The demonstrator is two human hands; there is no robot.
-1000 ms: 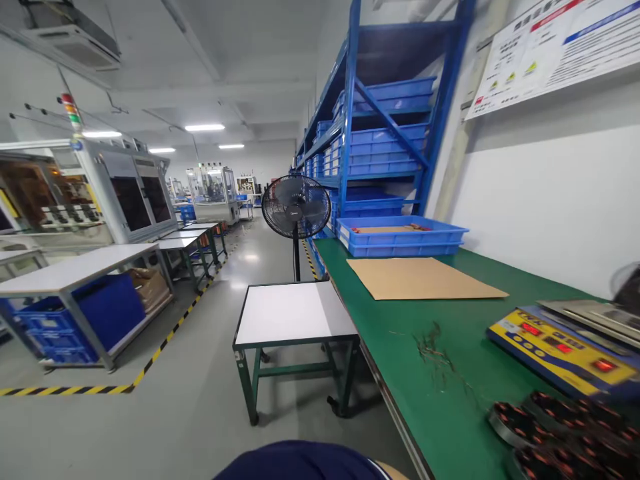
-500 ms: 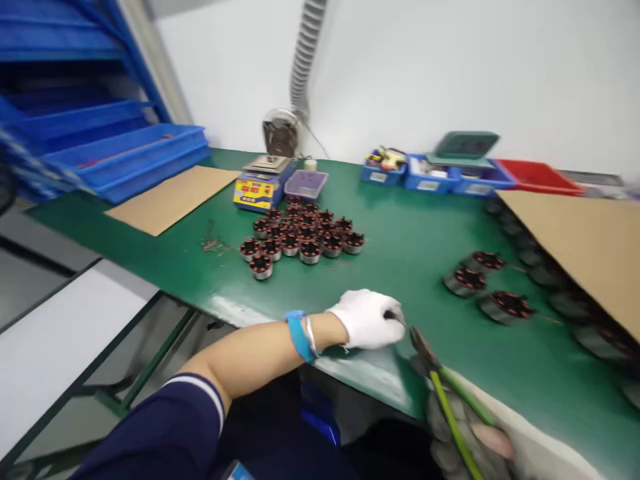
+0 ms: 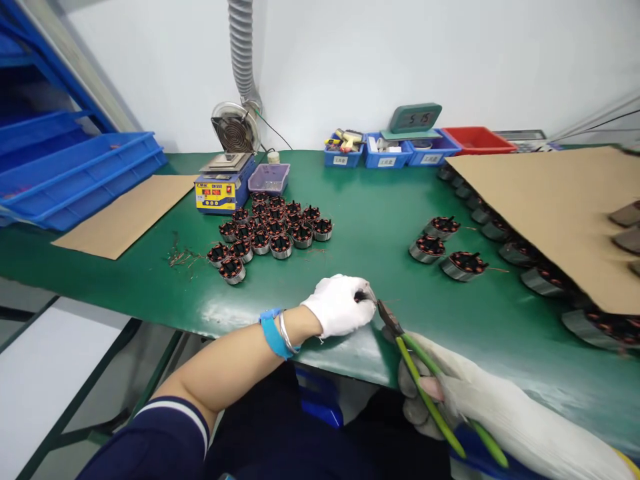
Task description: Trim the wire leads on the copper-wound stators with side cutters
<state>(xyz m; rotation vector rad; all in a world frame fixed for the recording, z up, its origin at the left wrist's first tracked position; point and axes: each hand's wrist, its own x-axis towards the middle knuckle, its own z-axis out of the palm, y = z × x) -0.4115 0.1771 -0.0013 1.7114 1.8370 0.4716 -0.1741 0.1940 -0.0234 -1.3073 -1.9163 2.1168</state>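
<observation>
My left hand (image 3: 337, 308), in a white glove, rests low over the green table with its fingers curled round a motor stator (image 3: 360, 297), most of which they hide. Just to its right, my right hand (image 3: 423, 393), in a greyish worn glove, grips cutting pliers (image 3: 417, 380) by their green handles. The dark jaws point up and left and end close by the held stator; whether they touch it or a wire I cannot tell. Left of centre, several wound stators (image 3: 275, 227) stand grouped, and three more stators (image 3: 463, 265) stand to the right.
Wire scraps (image 3: 183, 257) lie on the table (image 3: 370, 220) at left. Behind the grouped stators are a blue-yellow device (image 3: 220, 193) and a purple tray (image 3: 270, 179). Cardboard (image 3: 545, 207) covers rows of stators at right. Blue bins (image 3: 387, 153) and a red bin (image 3: 477, 141) line the wall.
The view has turned, so the table and its contents appear further left and higher. More of the right forearm shows, and the pliers' jaws appear slightly nearer my left hand.
</observation>
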